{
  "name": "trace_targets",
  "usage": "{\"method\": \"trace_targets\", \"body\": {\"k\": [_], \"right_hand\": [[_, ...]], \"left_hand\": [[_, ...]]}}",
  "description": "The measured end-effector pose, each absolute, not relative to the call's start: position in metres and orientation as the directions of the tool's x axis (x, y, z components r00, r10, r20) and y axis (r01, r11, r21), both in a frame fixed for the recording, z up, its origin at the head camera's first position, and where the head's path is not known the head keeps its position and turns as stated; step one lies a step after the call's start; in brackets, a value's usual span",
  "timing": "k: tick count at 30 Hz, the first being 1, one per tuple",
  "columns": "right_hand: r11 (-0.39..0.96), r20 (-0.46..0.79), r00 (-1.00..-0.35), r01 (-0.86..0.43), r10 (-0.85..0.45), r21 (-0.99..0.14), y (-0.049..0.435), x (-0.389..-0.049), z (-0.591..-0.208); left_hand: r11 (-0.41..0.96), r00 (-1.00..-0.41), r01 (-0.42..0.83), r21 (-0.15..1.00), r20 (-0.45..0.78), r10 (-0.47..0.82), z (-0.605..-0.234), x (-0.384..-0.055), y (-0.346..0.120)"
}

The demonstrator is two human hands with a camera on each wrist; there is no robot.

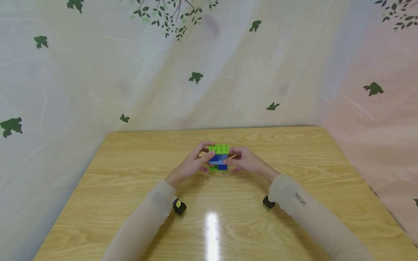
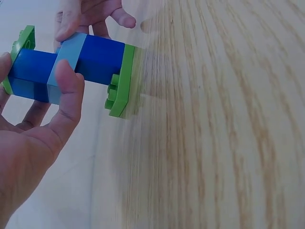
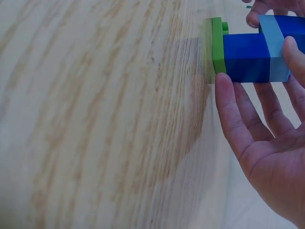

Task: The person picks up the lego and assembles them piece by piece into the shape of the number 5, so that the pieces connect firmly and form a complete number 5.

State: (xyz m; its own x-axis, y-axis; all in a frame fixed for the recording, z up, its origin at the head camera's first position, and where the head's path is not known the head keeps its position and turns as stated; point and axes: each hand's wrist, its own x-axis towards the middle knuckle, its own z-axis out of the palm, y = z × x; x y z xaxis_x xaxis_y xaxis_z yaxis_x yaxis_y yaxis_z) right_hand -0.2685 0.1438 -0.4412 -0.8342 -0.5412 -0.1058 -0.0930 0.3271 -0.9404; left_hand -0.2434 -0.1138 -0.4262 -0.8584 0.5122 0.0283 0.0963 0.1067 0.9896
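A stack of toy building bricks stands upright on the table between my hands. It has a bright green plate [image 1: 218,149] on top, an upper dark blue brick [image 2: 33,67], a light blue layer [image 2: 72,50], a lower dark blue brick [image 3: 246,57] and a green base plate [image 2: 126,78]. The two dark blue bricks are offset sideways. My left hand [image 1: 197,159] grips the upper left side, thumb in front. From the right, my right hand [image 1: 248,159] holds the stack with its thumb against the light blue layer and fingers along the side and behind.
The wooden table [image 1: 130,156] reaches back to a pale hanging cloth [image 1: 156,90] printed with green leaves and birds. Small black wrist devices show below the left sleeve [image 1: 140,221] and the right sleeve [image 1: 310,210]. A light reflection glares on the table's near part.
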Motion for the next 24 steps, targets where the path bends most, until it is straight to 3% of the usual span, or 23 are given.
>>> {"method": "trace_targets", "body": {"k": [24], "right_hand": [[0.311, -0.064, -0.831, -0.134, -0.553, -0.941, 0.1425, -0.2669, -0.4419]], "left_hand": [[0.148, -0.866, 0.113, 0.983, 0.024, 0.499, -0.4306, -0.2436, -0.1127]]}}
